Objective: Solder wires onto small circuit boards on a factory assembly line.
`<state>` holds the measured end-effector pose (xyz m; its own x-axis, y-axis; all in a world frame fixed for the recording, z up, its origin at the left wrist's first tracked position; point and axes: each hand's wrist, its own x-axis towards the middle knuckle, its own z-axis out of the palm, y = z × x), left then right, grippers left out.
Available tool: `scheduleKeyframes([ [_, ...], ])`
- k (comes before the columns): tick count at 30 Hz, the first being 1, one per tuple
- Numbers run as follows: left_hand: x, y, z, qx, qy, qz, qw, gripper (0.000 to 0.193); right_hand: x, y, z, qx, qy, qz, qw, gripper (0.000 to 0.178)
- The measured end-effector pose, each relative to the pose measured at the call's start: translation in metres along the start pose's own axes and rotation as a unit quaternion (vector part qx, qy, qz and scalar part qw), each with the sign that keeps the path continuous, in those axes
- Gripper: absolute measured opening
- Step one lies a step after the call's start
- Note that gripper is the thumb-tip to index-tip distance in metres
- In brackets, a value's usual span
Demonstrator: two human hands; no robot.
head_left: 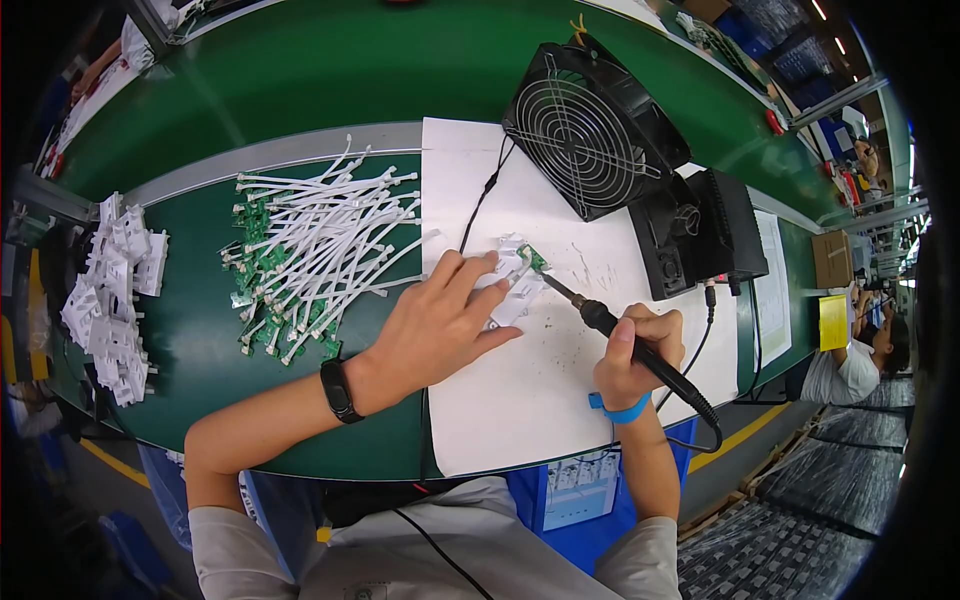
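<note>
My left hand [440,320] lies flat on a white plastic part [515,285] that carries a small green circuit board [532,258], pinning it to the white mat [520,400]. A black band sits on that wrist. My right hand [635,350], with a blue wrist strap, is closed around a black soldering iron [640,350]. The iron's tip reaches up-left to the edge of the green board. Its cable loops away toward the lower right.
A black fan [585,130] and a black soldering station [705,235] stand behind the mat. A heap of green boards with white cables [320,250] lies to the left, white plastic housings [110,295] farther left. Another person [860,360] sits at the right.
</note>
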<state>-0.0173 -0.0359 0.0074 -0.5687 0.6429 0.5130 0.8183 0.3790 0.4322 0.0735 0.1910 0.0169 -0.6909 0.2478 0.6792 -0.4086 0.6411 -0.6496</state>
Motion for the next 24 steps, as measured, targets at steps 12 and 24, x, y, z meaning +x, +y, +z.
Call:
scheduleKeyframes([
  [12,-0.001,0.000,0.000,0.010,-0.008,0.005,1.000,0.048,0.016,-0.002,-0.025,-0.025,0.124,-0.055,0.990,0.030],
  [24,-0.001,0.000,0.002,0.006,-0.002,0.023,1.000,0.047,0.079,0.056,-0.081,-0.169,0.183,0.032,0.968,0.024],
])
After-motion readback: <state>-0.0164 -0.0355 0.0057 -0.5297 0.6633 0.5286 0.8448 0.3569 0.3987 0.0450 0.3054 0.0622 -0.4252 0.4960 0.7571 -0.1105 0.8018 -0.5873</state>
